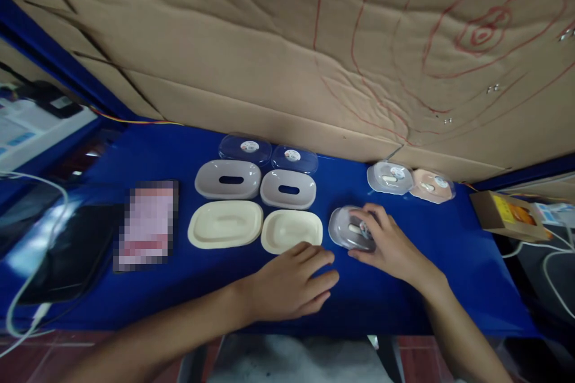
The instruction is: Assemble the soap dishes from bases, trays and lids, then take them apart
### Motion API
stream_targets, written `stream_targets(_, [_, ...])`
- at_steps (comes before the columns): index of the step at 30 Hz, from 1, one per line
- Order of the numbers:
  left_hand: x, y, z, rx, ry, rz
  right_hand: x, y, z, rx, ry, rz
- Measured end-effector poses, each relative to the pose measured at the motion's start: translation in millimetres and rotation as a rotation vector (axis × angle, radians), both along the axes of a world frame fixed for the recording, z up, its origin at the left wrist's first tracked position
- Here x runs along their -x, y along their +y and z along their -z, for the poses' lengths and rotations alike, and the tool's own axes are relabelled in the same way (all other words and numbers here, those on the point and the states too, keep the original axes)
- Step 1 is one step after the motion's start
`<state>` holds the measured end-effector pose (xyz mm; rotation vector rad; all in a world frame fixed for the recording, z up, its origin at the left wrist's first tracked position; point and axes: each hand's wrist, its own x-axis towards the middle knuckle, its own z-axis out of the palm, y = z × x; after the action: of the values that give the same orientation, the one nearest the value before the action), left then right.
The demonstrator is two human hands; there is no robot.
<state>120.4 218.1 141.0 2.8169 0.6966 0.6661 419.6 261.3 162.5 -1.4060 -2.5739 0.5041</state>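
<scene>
My right hand (385,240) curls around a grey soap box with a clear lid (342,228), thumb at the near side and fingers over the top; the box rests on the blue table. Beside it, my left hand (291,282) hovers low with fingers stretched out, holding nothing, just in front of a cream dish (291,233). Another cream dish (224,225) lies to the left. Behind these are two slotted grey trays, one on the left (205,182) and one on the right (270,192). Farther back lie two clear lids (233,148) bearing round stickers.
At the back right stand a lidded grey soap box (381,182) and a lidded peach one (422,191). A pixelated flat object (146,224) and a black device with white cables (72,251) lie left. A carton (505,215) sits right; cardboard (224,42) walls the back.
</scene>
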Motion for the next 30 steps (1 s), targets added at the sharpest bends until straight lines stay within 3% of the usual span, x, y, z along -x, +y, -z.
stream_targets(4, [-13, -13, 3.1, 0.013, -0.056, 0.042, -19, -30, -10.1, 0.189, 0.061, -0.081])
stream_targets(7, [-20, -18, 10.9, -0.064, -0.106, 0.046, -30, -27, -17.4, 0.170, 0.108, -0.062])
stream_targets(11, [-26, -19, 23.2, -0.133, -0.086, 0.046, -25, 18, -8.3, -0.021, 0.127, 0.022])
stream_targets(14, [-25, -17, 27.7, -0.141, -0.010, 0.057, -5, 66, 8.8, -0.102, 0.050, -0.047])
stream_targets(18, [-21, -14, 25.6, -0.139, 0.034, 0.077, 23, 118, 28.4, -0.121, -0.029, -0.094])
stream_targets(23, [-13, -8, 18.8, -0.100, 0.051, 0.113, 34, 154, 44.2, -0.124, 0.017, -0.087])
stream_targets(27, [-8, -5, 14.8, -0.042, 0.061, 0.132, 34, 150, 43.2, -0.176, 0.081, -0.118])
stream_targets(30, [-8, -5, 14.1, -0.046, 0.052, 0.139, 28, 115, 26.3, -0.205, 0.203, -0.078])
